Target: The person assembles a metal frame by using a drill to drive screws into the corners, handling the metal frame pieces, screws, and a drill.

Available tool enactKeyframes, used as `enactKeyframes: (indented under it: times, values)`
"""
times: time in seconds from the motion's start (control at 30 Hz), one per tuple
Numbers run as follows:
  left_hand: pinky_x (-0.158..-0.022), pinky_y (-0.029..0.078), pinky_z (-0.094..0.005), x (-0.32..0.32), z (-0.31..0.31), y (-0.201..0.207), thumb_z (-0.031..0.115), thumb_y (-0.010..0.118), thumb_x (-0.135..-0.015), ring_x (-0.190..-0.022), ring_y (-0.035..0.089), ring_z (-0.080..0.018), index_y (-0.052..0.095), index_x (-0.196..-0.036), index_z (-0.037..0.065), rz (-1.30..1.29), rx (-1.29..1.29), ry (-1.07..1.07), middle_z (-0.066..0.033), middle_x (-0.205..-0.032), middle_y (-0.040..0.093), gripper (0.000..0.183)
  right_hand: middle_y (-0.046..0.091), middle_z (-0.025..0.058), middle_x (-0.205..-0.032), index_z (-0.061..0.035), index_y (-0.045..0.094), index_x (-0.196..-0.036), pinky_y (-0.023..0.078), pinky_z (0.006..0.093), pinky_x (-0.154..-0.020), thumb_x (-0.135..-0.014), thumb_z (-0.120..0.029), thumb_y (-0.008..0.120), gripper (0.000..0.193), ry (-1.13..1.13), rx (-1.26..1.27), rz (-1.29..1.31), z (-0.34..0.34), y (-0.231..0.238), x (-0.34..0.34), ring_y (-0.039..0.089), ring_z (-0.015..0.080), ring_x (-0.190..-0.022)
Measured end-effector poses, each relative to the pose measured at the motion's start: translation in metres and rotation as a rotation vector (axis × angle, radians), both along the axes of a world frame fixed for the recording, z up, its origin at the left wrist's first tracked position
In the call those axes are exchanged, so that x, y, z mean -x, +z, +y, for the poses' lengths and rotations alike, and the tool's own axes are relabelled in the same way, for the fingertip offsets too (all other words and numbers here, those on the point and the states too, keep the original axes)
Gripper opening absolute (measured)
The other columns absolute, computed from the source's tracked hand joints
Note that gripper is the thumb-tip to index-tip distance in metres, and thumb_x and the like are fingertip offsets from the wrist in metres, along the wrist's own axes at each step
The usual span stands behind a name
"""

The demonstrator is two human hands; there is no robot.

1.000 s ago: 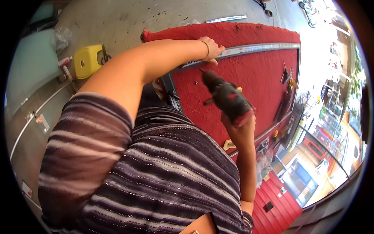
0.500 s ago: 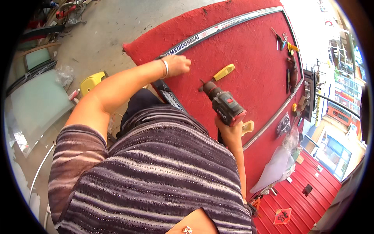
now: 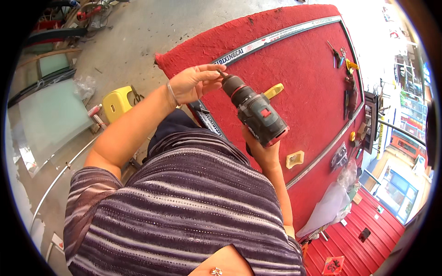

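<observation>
My right hand point(image 3: 266, 152) is closed round the grip of a black and grey cordless drill point(image 3: 261, 117) with a red switch on top. The drill points up and to the left, over the red-covered table. My left hand point(image 3: 195, 83), with a band at the wrist, is at the drill's tip. Its thumb and fingers come together by the drill bit point(image 3: 221, 72); whatever small thing they pinch cannot be made out. Beneath lies a large frame of dark and silver strips point(image 3: 276, 37) with printed film. A yellow-handled tool point(image 3: 275, 90) lies partly hidden behind the drill.
A small cream-coloured tray point(image 3: 294, 159) lies right of my right hand. Hand tools point(image 3: 351, 92) and plastic bags point(image 3: 338, 158) lie along the table's right side. On the floor at left stand a yellow stool point(image 3: 117, 103) and a glass pane point(image 3: 53, 119).
My left hand has opened from a loose fist and come to the drill's tip. The drill has risen toward it, leaving the cream tray fully visible.
</observation>
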State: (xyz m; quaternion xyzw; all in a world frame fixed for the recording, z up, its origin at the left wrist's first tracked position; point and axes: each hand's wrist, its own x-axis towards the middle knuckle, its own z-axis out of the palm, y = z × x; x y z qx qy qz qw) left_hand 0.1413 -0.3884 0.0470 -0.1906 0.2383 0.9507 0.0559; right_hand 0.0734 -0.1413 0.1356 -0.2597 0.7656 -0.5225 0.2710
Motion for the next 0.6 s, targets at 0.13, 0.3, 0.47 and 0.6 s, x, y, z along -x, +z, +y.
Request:
enactKeyframes:
  times: [0.13, 0.3, 0.47, 0.6]
  values:
    - [-0.085, 0.06, -0.0248, -0.016, 0.009, -0.01, 0.012, 0.063, -0.094, -0.099, 0.068, -0.0176, 0.063, -0.111, 0.002, 0.065, -0.297, 0.083, -0.0114, -0.106, 0.069, 0.019, 0.066, 0.0021, -0.088, -0.0017, 0.065, -0.1, 0.049, 0.0261, -0.068, -0.08, 0.0, 0.071, 0.02, 0.032, -0.018, 0.019, 0.004, 0.0, -0.003, 0.061, 0.0094, -0.076]
    - [-0.081, 0.061, -0.026, -0.022, 0.008, -0.011, 0.012, 0.063, -0.094, -0.096, 0.07, -0.0184, 0.063, -0.106, 0.004, 0.075, -0.13, 0.104, -0.0112, -0.103, 0.07, 0.014, 0.064, -0.0001, -0.085, -0.0032, 0.065, -0.099, 0.049, 0.0253, -0.066, -0.08, 0.0, 0.071, 0.02, 0.051, -0.044, -0.041, 0.004, 0.004, -0.001, 0.059, 0.0082, -0.073]
    - [-0.08, 0.06, -0.0301, -0.021, -0.024, 0.009, 0.012, 0.068, -0.091, -0.087, 0.072, -0.0207, 0.064, -0.099, 0.001, 0.078, 0.316, -0.109, -0.0132, -0.095, 0.071, 0.014, 0.066, 0.0014, -0.088, -0.0026, 0.065, -0.1, 0.05, 0.0274, -0.07, -0.078, -0.001, 0.072, 0.023, 0.057, -0.095, -0.168, 0.005, 0.015, 0.007, 0.06, 0.0093, -0.077]
    - [-0.075, 0.06, -0.0302, -0.017, -0.032, 0.017, 0.015, 0.07, -0.09, -0.083, 0.072, -0.0196, 0.064, -0.095, 0.001, 0.115, 0.505, -0.225, -0.012, -0.09, 0.072, 0.016, 0.067, 0.0026, -0.091, -0.0014, 0.065, -0.1, 0.051, 0.0289, -0.074, -0.077, 0.0, 0.072, 0.024, 0.065, -0.139, -0.213, 0.007, 0.017, 0.011, 0.061, 0.0105, -0.081]
